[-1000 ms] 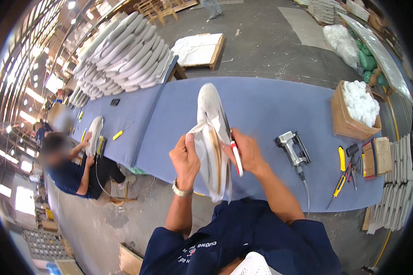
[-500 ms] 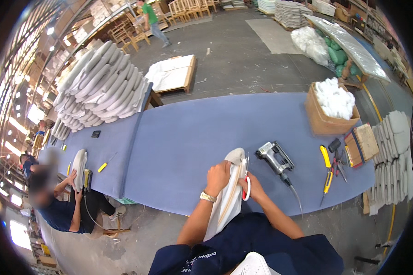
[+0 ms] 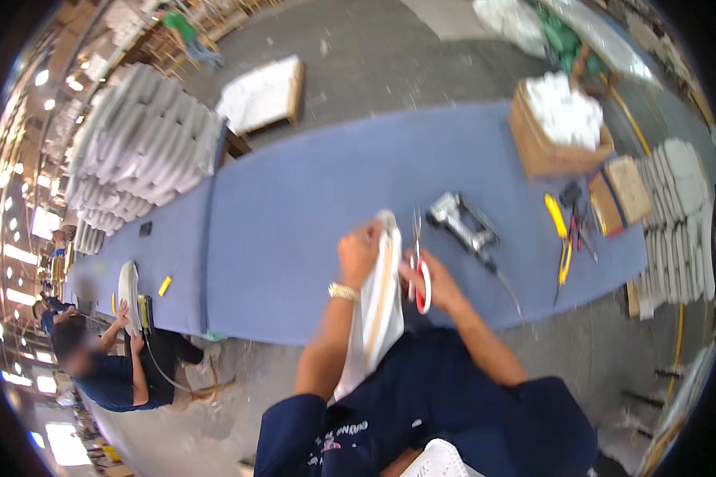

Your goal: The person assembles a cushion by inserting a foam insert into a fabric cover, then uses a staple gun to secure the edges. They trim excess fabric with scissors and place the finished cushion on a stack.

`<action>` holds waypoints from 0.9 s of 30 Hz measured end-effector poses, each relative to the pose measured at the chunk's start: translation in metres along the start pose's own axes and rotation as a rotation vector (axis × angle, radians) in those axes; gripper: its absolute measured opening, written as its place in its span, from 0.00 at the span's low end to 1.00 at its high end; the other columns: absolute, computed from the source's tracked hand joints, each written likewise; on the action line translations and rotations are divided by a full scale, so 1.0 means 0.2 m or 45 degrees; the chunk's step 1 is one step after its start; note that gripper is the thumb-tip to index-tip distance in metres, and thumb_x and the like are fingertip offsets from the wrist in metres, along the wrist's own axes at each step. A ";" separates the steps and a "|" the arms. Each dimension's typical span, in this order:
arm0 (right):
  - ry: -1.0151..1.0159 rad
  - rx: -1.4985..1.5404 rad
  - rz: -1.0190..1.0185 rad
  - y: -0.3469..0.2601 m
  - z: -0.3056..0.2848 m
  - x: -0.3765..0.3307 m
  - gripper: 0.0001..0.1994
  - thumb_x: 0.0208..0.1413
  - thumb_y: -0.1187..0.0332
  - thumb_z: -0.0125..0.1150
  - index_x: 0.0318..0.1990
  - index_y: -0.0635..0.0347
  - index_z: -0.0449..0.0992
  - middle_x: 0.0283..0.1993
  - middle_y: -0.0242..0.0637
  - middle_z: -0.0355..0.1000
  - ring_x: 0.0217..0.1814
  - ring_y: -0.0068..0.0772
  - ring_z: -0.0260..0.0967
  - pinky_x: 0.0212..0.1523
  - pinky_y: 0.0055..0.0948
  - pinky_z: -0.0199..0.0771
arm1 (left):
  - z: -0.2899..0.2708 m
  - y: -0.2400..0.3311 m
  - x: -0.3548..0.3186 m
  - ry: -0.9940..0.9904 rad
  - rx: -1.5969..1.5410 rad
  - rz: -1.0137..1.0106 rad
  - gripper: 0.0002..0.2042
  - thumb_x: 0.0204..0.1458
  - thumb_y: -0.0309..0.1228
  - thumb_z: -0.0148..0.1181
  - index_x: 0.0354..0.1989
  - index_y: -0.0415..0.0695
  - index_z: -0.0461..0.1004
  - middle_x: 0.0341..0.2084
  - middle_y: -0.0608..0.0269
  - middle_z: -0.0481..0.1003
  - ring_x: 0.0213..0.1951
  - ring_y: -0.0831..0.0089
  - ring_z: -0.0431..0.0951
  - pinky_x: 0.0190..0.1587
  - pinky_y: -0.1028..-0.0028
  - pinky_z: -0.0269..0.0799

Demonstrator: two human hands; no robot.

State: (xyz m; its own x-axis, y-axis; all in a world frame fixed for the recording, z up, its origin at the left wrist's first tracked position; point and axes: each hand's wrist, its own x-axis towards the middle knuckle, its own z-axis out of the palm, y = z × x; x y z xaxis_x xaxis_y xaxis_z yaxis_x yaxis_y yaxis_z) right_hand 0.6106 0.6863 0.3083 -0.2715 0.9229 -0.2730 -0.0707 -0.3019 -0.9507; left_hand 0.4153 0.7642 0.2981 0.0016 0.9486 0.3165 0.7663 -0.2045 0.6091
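Observation:
My left hand [image 3: 359, 254] has its fingers closed on the upper end of a long, light-coloured fabric-covered cushion [image 3: 384, 298]. A tan strip runs along the cushion, and its lower end rests against my body. In my right hand [image 3: 444, 285] is a pair of scissors [image 3: 422, 288] with red and white handles. Their blades point away from me, slightly parted, just right of the cushion and not touching it. On the blue-covered table, to the right of the scissors, lies a metal staple gun [image 3: 461, 222] with a hose.
Right on the table [image 3: 294, 230] are a yellow cutter [image 3: 555, 216], pliers [image 3: 582, 225], a small box [image 3: 619, 195] and a carton [image 3: 553, 155] of white stuffing. Stacked cushions [image 3: 147, 135] stand far left, others [image 3: 676, 215] at right. A co-worker [image 3: 123, 358] sits at left handling a cushion.
My view has tilted, so the table sits higher. The scissors have come away from the cushion's far end, to its right. My left hand keeps hold of the cushion.

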 end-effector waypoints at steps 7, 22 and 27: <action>-0.211 0.050 0.120 -0.27 -0.02 -0.20 0.18 0.69 0.55 0.57 0.48 0.65 0.73 0.27 0.35 0.74 0.24 0.25 0.74 0.25 0.26 0.75 | -0.04 0.06 -0.03 0.017 -0.210 -0.073 0.10 0.61 0.33 0.63 0.40 0.37 0.82 0.40 0.53 0.85 0.39 0.60 0.86 0.44 0.65 0.79; -0.165 -0.105 0.313 -0.20 0.04 -0.11 0.28 0.69 0.41 0.50 0.35 0.62 0.70 0.23 0.35 0.72 0.17 0.26 0.73 0.18 0.27 0.73 | -0.03 0.05 -0.02 0.015 -0.271 -0.076 0.11 0.63 0.33 0.62 0.40 0.35 0.80 0.42 0.54 0.85 0.40 0.62 0.85 0.44 0.66 0.78; -0.180 -0.090 0.356 -0.22 0.03 -0.11 0.29 0.69 0.40 0.48 0.40 0.63 0.72 0.23 0.36 0.72 0.17 0.27 0.72 0.18 0.27 0.73 | -0.04 0.06 -0.01 -0.005 -0.252 -0.064 0.10 0.63 0.33 0.62 0.39 0.36 0.80 0.43 0.54 0.84 0.41 0.61 0.85 0.46 0.67 0.78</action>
State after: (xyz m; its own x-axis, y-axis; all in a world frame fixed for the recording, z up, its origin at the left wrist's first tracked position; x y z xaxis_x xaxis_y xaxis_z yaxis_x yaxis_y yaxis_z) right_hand 0.6146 0.6791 0.3573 -0.4017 0.7627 -0.5069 0.0911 -0.5176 -0.8508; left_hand 0.4193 0.7575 0.3109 -0.0307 0.9597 0.2794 0.6241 -0.1999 0.7553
